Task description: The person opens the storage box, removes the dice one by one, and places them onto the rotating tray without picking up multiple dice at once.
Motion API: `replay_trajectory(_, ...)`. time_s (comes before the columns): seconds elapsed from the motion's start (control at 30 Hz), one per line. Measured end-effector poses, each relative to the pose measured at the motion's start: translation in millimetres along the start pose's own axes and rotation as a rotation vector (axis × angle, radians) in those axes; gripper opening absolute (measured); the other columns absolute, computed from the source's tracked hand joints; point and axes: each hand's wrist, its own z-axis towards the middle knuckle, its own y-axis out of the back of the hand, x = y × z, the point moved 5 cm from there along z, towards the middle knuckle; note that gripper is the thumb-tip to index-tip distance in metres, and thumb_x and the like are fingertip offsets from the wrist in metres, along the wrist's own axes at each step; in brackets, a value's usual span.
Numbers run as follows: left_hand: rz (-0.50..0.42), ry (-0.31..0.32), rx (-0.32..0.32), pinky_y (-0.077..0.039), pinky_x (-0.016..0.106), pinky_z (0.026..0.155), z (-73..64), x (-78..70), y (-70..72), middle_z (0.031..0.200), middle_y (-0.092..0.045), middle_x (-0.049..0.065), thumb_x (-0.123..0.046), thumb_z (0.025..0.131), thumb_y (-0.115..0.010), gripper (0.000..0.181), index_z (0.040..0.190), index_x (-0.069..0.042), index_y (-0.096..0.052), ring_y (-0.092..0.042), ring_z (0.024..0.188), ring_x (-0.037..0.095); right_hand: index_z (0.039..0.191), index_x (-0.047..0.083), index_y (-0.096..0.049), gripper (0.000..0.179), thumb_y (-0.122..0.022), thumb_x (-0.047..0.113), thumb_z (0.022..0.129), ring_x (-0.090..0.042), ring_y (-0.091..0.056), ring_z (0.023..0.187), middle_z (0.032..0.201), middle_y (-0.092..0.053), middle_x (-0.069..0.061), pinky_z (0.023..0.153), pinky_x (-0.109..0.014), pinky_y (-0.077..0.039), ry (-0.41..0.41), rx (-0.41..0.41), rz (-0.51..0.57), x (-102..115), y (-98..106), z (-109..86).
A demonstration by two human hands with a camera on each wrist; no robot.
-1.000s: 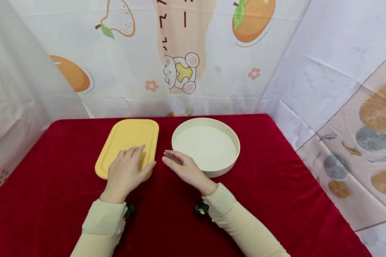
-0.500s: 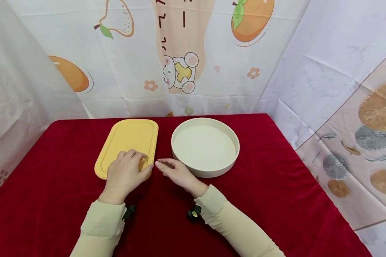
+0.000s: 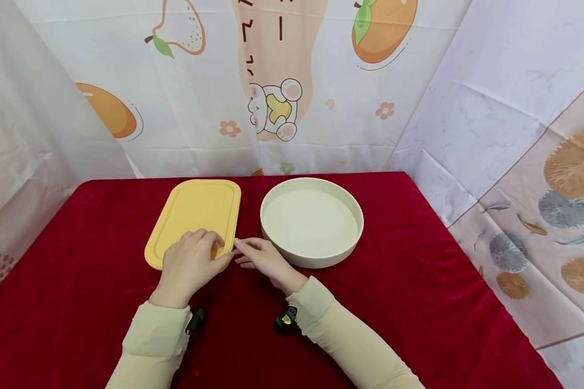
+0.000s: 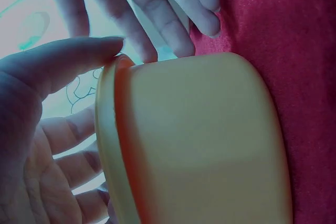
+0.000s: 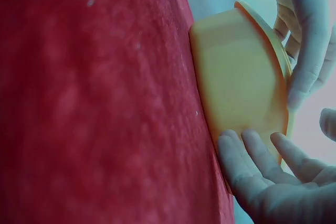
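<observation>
A yellow food container (image 4: 205, 135) with rounded corners sits on the left of the cloth, its yellow lid (image 3: 201, 208) on top. My left hand (image 3: 187, 267) lies over the near right corner, fingers bent on the lid and thumb at its rim. In the left wrist view, that thumb (image 4: 79, 59) touches the rim's corner. My right hand (image 3: 271, 266) comes from the right, fingertips against the container's side wall (image 5: 239, 77) and thumb held apart in the right wrist view. The inside of the container is hidden.
A round cream tray (image 3: 311, 219) with a low wall stands just right of the container, close behind my right hand. Red cloth (image 3: 409, 302) covers the table. Printed curtains (image 3: 340, 119) hang along the back and sides.
My right hand has moved left and slightly down, from beside the round tray to the container's side. My left fingers have drawn back toward the lid's near right corner.
</observation>
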Motion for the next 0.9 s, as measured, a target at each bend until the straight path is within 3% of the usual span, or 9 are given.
replay_trajectory(0.43,-0.020,-0.008,0.066,-0.043,0.033,0.052,-0.6,-0.3,2.0,0.076,-0.057,-0.002,-0.027,0.076,-0.084,0.027,0.092,-0.013,-0.068,-0.058,0.075,0.021,0.122,-0.006,-0.059,0.033,-0.055,0.020,0.102,-0.019,-0.069,0.084,0.106,-0.068,-0.021,0.086,-0.034,-0.058,-0.049,-0.036,0.179,-8,-3,9.5)
replay_trajectory(0.67,-0.001,-0.018,0.035,-0.044,0.032,0.051,0.6,-1.3,1.7,0.073,-0.058,-0.004,-0.026,0.075,-0.084,0.024,0.085,-0.014,-0.067,-0.057,0.066,0.015,0.117,-0.004,-0.060,0.026,-0.056,0.016,0.101,-0.012,-0.069,0.075,0.088,-0.067,-0.007,0.081,-0.030,-0.059,-0.071,-0.011,0.269,-15,-4,9.5)
replay_trajectory(0.9,0.010,-0.015,0.020,-0.045,0.036,0.050,0.7,-1.4,2.0,0.075,-0.061,-0.003,-0.027,0.074,-0.085,0.025,0.085,-0.014,-0.067,-0.059,0.065,0.016,0.115,-0.006,-0.060,0.024,-0.055,0.013,0.100,-0.012,-0.069,0.075,0.085,-0.066,-0.004,0.083,-0.032,-0.059,-0.072,0.035,0.299,-18,-4,7.9)
